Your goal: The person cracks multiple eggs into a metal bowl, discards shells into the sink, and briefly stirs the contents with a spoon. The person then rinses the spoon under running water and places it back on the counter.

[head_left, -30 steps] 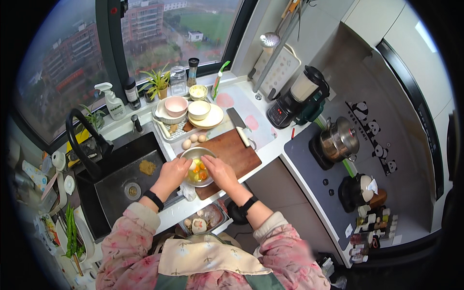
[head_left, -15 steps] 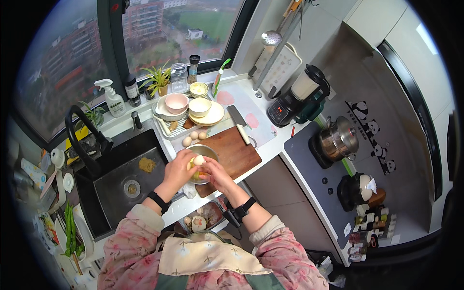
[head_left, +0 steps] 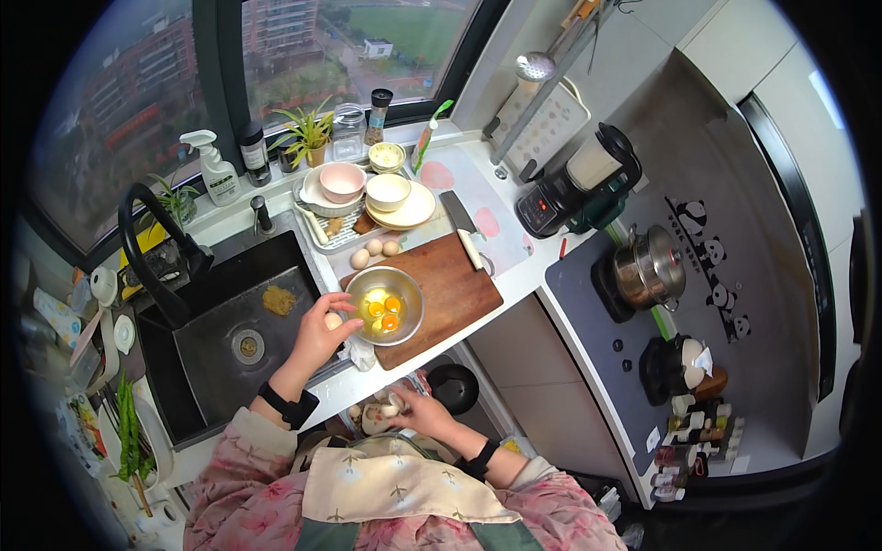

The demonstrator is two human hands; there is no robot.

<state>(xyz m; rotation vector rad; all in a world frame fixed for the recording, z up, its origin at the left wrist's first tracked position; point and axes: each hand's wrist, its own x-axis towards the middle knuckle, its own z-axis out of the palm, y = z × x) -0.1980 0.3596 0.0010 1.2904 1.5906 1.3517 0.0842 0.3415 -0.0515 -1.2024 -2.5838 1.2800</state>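
Observation:
A steel bowl with three egg yolks and clear egg white stands at the cutting board's left end. Just left of the bowl, my left hand is closed on a pale eggshell piece. Below the counter's front edge, my right hand holds another eggshell piece over a bin with shells in it. Its fingers partly cover that piece. Three whole eggs lie behind the bowl.
A kitchen knife rests on the wooden cutting board's far edge. Left is the black sink with its faucet. Behind stands a tray of bowls. A blender and steel pot stand right.
My hands have parted from above the bowl. The left moved slightly left; the right went down over the bin. Three yolks now show in the bowl. A black round pan shows below the counter.

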